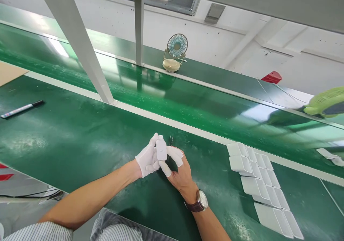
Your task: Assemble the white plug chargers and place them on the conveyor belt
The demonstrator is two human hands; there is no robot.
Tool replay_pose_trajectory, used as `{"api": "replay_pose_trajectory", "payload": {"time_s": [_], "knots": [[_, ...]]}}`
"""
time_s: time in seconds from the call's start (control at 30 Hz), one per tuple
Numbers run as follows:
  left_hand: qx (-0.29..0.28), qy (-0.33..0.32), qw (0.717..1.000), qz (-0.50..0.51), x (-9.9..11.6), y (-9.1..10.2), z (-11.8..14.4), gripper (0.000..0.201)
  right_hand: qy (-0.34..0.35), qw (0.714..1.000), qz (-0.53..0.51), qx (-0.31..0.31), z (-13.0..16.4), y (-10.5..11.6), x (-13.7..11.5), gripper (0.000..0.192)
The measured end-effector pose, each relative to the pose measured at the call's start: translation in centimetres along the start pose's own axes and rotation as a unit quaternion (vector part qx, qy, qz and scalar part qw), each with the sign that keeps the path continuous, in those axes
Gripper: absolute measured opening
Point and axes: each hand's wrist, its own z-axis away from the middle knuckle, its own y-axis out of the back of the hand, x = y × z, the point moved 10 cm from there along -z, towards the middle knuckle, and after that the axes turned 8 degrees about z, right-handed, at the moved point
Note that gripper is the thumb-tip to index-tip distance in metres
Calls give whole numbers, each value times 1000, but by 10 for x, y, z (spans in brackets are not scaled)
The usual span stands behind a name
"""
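Note:
A small white charger adapter (161, 150) with a dark slot in its face is held up between both hands. My left hand (148, 160), in a white glove, grips its left side with fingers closed. My right hand (179, 167) wears white finger covers and pinches the adapter from the right and below. Two thin metal prongs (171, 140) show just behind my right fingers; what they belong to is hidden. To the right, several white rectangular adapter-like pieces (264, 183) lie in slanted rows on the green bench (113, 137).
A black-capped marker (23, 109) lies at left. A white post (86, 47) rises from the bench edge. Beyond it runs a shiny green belt (188, 94). A small fan (176, 51) stands on the far ledge. A green fan-like object (326, 101) and white pieces (331, 157) are at right.

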Motion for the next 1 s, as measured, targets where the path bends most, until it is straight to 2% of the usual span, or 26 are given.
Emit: {"api": "replay_pose_trajectory", "payload": {"time_s": [0.1, 0.23, 0.67, 0.9, 1.0], "knots": [[-18, -1, 1000, 6, 1, -1, -1, 71, -4, 1000, 15, 4, 0, 1, -1, 42], [-10, 5, 1000, 15, -1, 4, -3, 67, 14, 1000, 20, 9, 0, 2, -6, 41], [10, -19, 999, 28, 3, -2, 4, 65, 14, 1000, 13, 14, 0, 0, -4, 40], [30, -17, 999, -7, 6, -3, 7, 75, -52, 998, 15, -8, 3, -4, 8, 38], [33, -10, 999, -10, 4, 0, 5, 73, -75, 997, 15, -11, 6, -5, 14, 37]]}}
